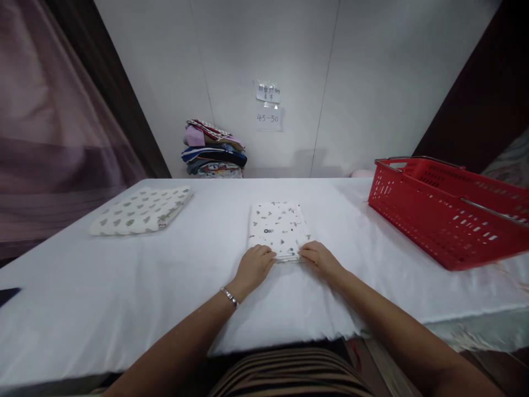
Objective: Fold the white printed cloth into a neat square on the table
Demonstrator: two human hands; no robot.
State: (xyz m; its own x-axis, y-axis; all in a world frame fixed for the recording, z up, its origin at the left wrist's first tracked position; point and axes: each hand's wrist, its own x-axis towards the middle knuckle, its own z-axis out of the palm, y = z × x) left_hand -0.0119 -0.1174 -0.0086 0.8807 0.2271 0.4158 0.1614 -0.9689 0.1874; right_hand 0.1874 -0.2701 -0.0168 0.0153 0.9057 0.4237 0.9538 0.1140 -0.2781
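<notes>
A white cloth with small printed motifs (279, 226) lies folded into a neat rectangle before me. At its near left corner, my left hand (257, 266) has its fingers closed on the folded edge, and a metal bracelet circles that wrist. My right hand (322, 259) pinches the near right corner of the same cloth. Both thumbs are at the front edge, where stacked layers show. The cloth rests flat on the white-covered table (185, 286).
Another folded cloth with a grey-green leaf-like print (140, 210) lies at the left. A red plastic basket (446, 215) stands at the right. Behind the table's far edge is a pile of folded fabrics (215, 151). Paper signs (269, 118) hang on the wall.
</notes>
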